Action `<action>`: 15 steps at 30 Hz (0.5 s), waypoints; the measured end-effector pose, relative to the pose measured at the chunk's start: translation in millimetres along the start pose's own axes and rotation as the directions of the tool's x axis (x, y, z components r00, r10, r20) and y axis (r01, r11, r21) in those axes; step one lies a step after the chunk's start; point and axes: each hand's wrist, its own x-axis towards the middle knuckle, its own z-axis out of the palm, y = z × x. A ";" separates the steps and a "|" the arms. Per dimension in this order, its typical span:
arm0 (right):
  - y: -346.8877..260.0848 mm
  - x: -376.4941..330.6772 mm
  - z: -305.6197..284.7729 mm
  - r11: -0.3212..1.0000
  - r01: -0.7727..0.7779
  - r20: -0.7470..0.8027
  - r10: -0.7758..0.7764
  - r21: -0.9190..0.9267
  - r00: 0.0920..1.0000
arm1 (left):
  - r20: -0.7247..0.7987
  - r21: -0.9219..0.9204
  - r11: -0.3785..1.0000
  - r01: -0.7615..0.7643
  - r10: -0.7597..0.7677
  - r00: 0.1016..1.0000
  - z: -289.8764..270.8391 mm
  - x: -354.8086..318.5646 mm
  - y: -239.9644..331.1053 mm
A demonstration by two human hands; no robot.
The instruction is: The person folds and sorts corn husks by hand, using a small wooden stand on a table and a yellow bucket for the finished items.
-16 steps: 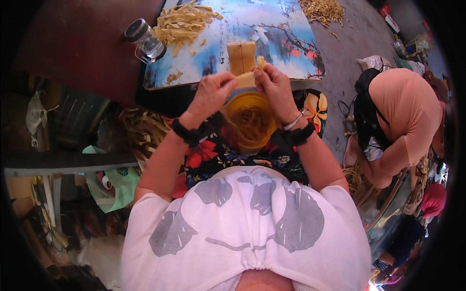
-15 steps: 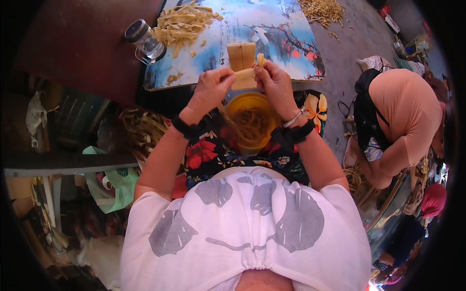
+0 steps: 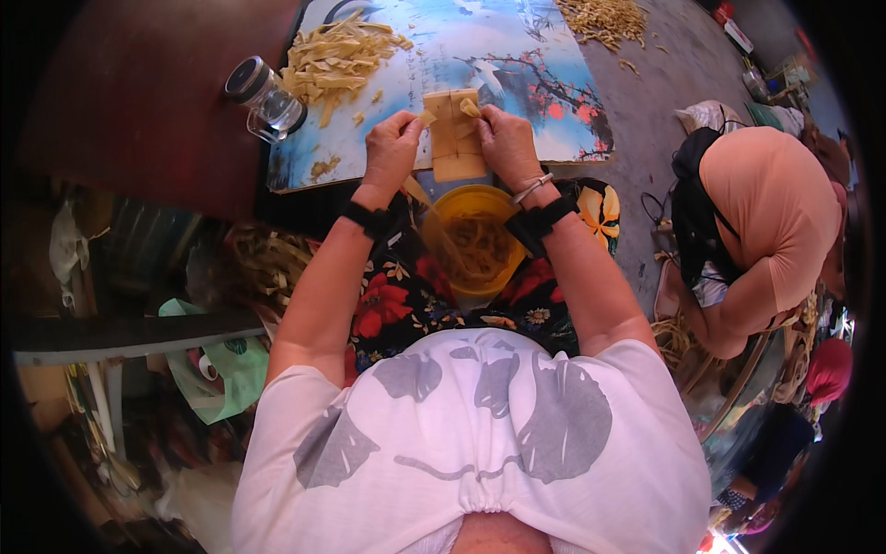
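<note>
My left hand [image 3: 391, 148] is closed in a pinch on the end of a pale yellow strip [image 3: 427, 117], left of a small wooden block [image 3: 454, 136]. On the block's other side my right hand [image 3: 508, 143] pinches a curled pale piece [image 3: 470, 108], which looks like the same flat fibre. Whether the two ends belong to one strip cannot be made out. The block stands at the table's near edge, with a dark line down its upper part. Below it, a yellow bucket [image 3: 508, 268] between my knees holds tangled long strips [image 3: 475, 245].
A heap of flat pale strips [image 3: 337, 55] lies on the picture-covered table [image 3: 397, 69], beside a lidded glass mug [image 3: 273, 106]. Small knotted pieces [image 3: 604, 20] are piled at the far right. A person in peach clothing [image 3: 771, 217] bends over on the right.
My hands have moved apart to either side of the wooden block, which is now more fully seen between them. A strip end now shows in my left fingers. The whole view has shifted slightly.
</note>
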 end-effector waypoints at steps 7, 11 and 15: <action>-31.9 -37.3 -46.4 0.905 -0.322 0.248 0.256 0.277 0.934 | 0.233 -0.568 0.772 0.286 -0.183 0.955 -18.4 -47.9 29.3; -50.0 -66.1 -62.3 0.990 -0.133 0.270 0.138 -0.034 0.953 | 0.249 -0.641 0.717 0.275 -0.144 0.958 -8.3 -73.5 35.8; -68.9 -78.1 -49.9 0.981 -0.006 0.164 -0.027 0.195 0.986 | 0.159 -0.375 0.927 -0.031 0.097 0.982 4.3 -97.6 42.0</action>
